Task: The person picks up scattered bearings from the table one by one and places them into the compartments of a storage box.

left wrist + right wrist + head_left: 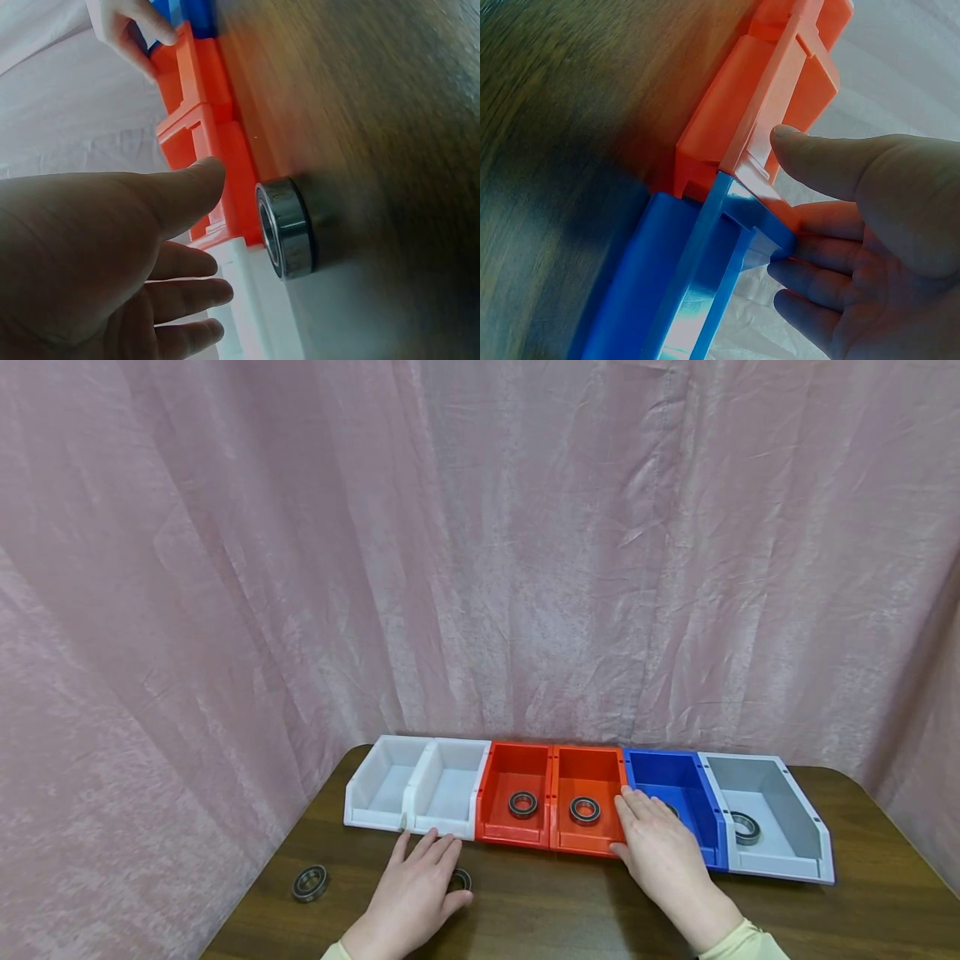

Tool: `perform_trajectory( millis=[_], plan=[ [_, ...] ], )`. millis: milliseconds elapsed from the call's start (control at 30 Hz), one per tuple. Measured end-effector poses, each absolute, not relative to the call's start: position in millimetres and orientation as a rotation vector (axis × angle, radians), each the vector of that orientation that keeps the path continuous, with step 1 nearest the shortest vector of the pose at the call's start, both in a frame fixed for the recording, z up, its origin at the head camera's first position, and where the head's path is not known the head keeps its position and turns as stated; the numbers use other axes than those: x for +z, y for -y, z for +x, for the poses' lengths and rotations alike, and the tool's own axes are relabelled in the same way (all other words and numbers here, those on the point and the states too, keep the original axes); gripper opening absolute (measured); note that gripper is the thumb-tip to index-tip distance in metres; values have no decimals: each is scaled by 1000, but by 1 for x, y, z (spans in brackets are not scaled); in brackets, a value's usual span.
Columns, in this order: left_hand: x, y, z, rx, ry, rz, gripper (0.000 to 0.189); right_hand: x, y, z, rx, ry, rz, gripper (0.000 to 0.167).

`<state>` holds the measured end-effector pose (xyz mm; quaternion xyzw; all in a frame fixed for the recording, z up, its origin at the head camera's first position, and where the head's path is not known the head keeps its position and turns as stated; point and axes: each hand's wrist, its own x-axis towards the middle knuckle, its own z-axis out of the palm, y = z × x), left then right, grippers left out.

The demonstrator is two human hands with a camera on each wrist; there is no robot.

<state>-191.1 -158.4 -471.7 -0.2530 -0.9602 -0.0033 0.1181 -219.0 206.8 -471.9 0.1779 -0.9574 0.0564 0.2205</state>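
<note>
My left hand point(416, 889) hovers with fingers spread in front of the white bins, holding nothing. Beside its thumb a ball bearing point(289, 229) lies on the table, partly covered by the hand in the head view. My right hand point(663, 852) is over the divide between the right red bin point(592, 842) and the blue bin point(667, 766), its fingertips right at their walls in the right wrist view. No object shows in its grasp. One bearing point(585, 811) rests in that red bin. Another bearing point(672, 810) in the blue bin is mostly hidden by the right hand.
Two white bins point(442, 828) join the row's left end. The left red bin point(513, 835) contains a bearing point(522, 804), as does the grey bin point(780, 864), with its bearing point(745, 828). Another bearing point(310, 883) lies on the wooden table point(540, 902). A pink curtain point(525, 568) hangs behind.
</note>
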Motion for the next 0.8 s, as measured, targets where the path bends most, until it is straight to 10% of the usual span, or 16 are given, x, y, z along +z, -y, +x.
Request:
perform_trajectory(
  millis=[800],
  plan=[
    [-481, 164, -195, 19, 2866, -728, 54, -472, -207, -218, 147, 2639, 499, 67]
  ],
)
